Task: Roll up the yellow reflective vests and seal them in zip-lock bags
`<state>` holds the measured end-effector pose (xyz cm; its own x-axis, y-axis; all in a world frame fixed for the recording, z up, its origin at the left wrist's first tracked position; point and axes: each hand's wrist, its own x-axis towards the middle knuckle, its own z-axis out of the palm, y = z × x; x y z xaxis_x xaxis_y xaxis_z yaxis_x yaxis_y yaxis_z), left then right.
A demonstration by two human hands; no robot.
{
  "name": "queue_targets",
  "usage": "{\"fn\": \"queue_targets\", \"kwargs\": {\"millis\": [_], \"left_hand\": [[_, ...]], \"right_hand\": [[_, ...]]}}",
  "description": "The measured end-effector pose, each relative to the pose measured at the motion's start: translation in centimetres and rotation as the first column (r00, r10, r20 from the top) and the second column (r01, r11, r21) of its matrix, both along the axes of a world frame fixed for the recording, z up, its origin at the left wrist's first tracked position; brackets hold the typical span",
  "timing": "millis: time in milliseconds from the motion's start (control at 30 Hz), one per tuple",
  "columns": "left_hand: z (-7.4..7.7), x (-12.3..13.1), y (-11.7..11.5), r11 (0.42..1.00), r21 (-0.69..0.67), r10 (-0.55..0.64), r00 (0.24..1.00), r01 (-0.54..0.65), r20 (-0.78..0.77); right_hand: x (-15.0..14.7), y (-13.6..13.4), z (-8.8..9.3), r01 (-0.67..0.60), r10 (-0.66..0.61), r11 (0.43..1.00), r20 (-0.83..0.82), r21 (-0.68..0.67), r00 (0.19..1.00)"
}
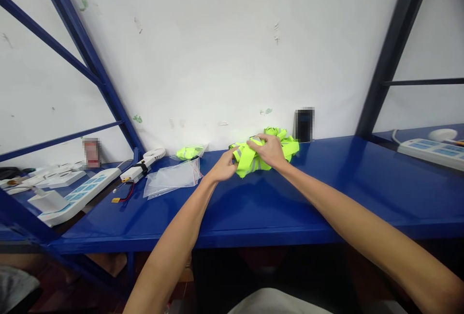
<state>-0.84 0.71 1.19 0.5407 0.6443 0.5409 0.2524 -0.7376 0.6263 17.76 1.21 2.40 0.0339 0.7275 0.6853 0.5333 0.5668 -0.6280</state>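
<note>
- Both our hands are on the hi-vis garment (246, 160), bright yellow-green with pale reflective bands. It sits toward the back of the blue table (326, 193), near the wall.
- Left hand (225, 165): fingers curled in at the garment's left edge, looks like a pinch; fingertip contact partly hidden.
- Right hand (270, 149): thumb and fingers pressed together over the upper folds, pinching fabric from above.
- Progress, our read: partway. Fabric is gathered into one heap, but strips overlap unevenly and a loose portion spreads out past our right hand. Not flat, not compact, not in any bag.
- Already done, as far as we can tell: a second yellow-green bundle (188, 153) lies compact to the left, apparently in clear plastic.
- Clear bags (172, 178) lie flat in front of that bundle, well within left-hand reach.
- Labels: no brand or text we can read. Blue panels on the left power strip (89, 190) are too small; the dark upright object (303, 126) and the reddish item (92, 153) are pixelated.
</note>
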Motion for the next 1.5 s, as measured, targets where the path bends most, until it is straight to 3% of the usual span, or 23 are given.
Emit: {"fn": "queue_targets", "kwargs": {"millis": [100, 300, 533, 633, 733, 800, 967, 1067, 1133, 1200, 1300, 1367, 1400, 1433, 1467, 1500], "left_hand": [[-0.2, 0.6, -0.5, 1.0, 0.009, 0.007, 0.999, -0.008, 0.048], [-0.4, 0.7, -1.1, 0.995, -0.096, 0.037, 0.995, -0.028, 0.092], [-0.4, 1.7, -0.3, 0.974, -0.223, 0.118, 0.937, -0.045, 0.329], [-1.0, 2.8, -0.6, 0.964, -0.139, 0.264, 0.881, -0.227, 0.394], [-2.1, 3.7, -1.1, 0.878, -0.033, 0.455, 0.808, -0.478, 0.374], [-2.9, 4.0, -1.4, 0.822, 0.048, 0.52, 0.783, -0.567, 0.343], [-3.8, 3.7, -1.1, 0.756, 0.242, 0.541, 0.789, -0.608, 0.291], [-3.7, 3.1, -0.5, 0.747, 0.327, 0.524, 0.815, -0.579, 0.247], [-3.6, 2.7, -0.5, 0.741, 0.385, 0.506, 0.835, -0.55, 0.217], [-3.3, 2.6, -0.7, 0.736, 0.442, 0.488, 0.855, -0.513, 0.178], [-2.9, 2.8, -1.4, 0.744, 0.494, 0.467, 0.879, -0.45, 0.098], [-2.7, 3.1, -1.9, 0.755, 0.508, 0.446, 0.893, -0.414, 0.064], [-2.6, 3.2, -2.1, 0.758, 0.519, 0.429, 0.901, -0.394, 0.057], [-2.6, 3.3, -2.2, 0.759, 0.535, 0.409, 0.911, -0.371, 0.052], [-2.6, 3.4, -2.2, 0.758, 0.553, 0.389, 0.92, -0.347, 0.045], [-2.6, 3.4, -2.2, 0.752, 0.572, 0.373, 0.927, -0.327, 0.04]], "right_hand": [[0.3, 0.7, 0.1, 0.019, -0.02, 0.999, 0.009, 0.027, 1.0], [0.8, 0.9, -0.5, -0.158, 0.165, 0.983, 0.077, -0.088, 0.983], [-0.5, -0.1, -0.4, 0.074, -0.068, 0.991, -0.054, 0.107, 0.996], [-1.3, -0.6, -1.0, 0.112, -0.106, 0.985, -0.052, 0.131, 0.993], [-2.0, -1.0, -1.8, 0.087, -0.078, 0.991, -0.085, 0.105, 0.993], [-2.4, -1.1, -2.2, 0.071, -0.059, 0.994, -0.146, 0.078, 0.987], [-2.9, -0.3, -2.3, 0.0, 0.004, 1.0, -0.414, 0.009, 0.91], [-3.0, 0.2, -2.2, -0.159, 0.063, 0.98, -0.576, -0.118, 0.815], [-2.8, 0.4, -2.1, -0.33, 0.118, 0.921, -0.659, -0.207, 0.743], [-2.2, 0.5, -1.8, -0.504, 0.192, 0.819, -0.699, -0.273, 0.689], [-0.9, 0.3, -1.4, -0.726, 0.335, 0.562, -0.693, -0.397, 0.639], [-0.1, 0.0, -1.2, -0.803, 0.393, 0.374, -0.704, -0.464, 0.591], [0.2, -0.1, -1.2, -0.818, 0.402, 0.308, -0.713, -0.486, 0.575], [0.4, -0.2, -1.2, -0.819, 0.402, 0.278, -0.713, -0.503, 0.574], [0.4, -0.3, -1.3, -0.807, 0.402, 0.293, -0.7, -0.513, 0.591], [0.2, -0.3, -1.3, -0.787, 0.403, 0.345, -0.676, -0.512, 0.617]]}}
